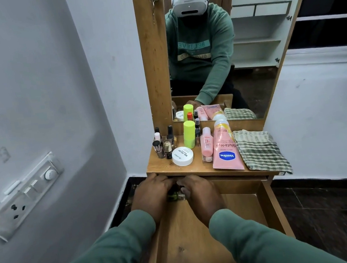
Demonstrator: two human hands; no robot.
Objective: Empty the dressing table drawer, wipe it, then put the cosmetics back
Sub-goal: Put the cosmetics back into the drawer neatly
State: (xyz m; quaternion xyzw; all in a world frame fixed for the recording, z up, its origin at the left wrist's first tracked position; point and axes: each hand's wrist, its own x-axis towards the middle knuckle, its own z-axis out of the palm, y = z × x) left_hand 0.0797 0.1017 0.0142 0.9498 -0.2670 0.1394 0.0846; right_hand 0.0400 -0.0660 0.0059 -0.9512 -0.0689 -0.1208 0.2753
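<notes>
Both hands sit at the back of the open drawer (239, 210), under the tabletop's front edge. My left hand (152, 194) and right hand (200, 195) are curled inward, knuckles nearly meeting, around small bottles (176, 195) at the drawer's rear wall; fingers hide most of them, so I can't tell exactly how many or whether either hand has a firm hold. Green and dark caps show in the gap betw. the hands. Rest of drawer floor shows bare wood.

Tabletop (163, 165) above carries the cosmetics: nail-polish bottles (165, 143) grouped at left, white round jar (182, 156) in front of them, lime-green bottle (189, 133) upright behind the jar, small pink bottle (206, 141) next right, pink Vaseline tube (225, 149) lying flat, cap toward the mirror (213, 50). Checked cloth (260, 149) lies folded at the right end, just beside the tube, its corner overhanging the front edge. Switch panel (23, 197) on left wall.
</notes>
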